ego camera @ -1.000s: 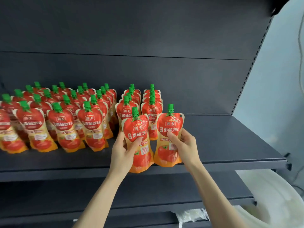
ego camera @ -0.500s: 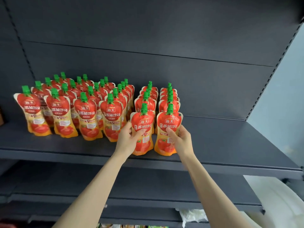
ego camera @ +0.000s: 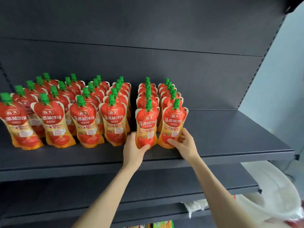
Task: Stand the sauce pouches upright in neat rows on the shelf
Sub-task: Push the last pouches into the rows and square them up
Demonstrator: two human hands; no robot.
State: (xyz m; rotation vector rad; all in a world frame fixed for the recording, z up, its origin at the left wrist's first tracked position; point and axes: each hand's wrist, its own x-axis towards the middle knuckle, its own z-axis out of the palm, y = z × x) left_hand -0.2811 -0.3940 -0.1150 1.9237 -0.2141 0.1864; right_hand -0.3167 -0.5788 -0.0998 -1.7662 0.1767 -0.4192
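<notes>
Entry: near the shelf's (ego camera: 230, 142) front edge, your left hand (ego camera: 134, 149) is gripping the left tomato sauce pouch (ego camera: 146, 127), and your right hand (ego camera: 184, 142) is gripping the right tomato sauce pouch (ego camera: 173, 127). Risk: releasing unevenly could be tipping either forward.

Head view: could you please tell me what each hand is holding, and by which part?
The left hand grips the left front pouch by its bottom end; the right hand grips the right front pouch by its bottom end.
</notes>
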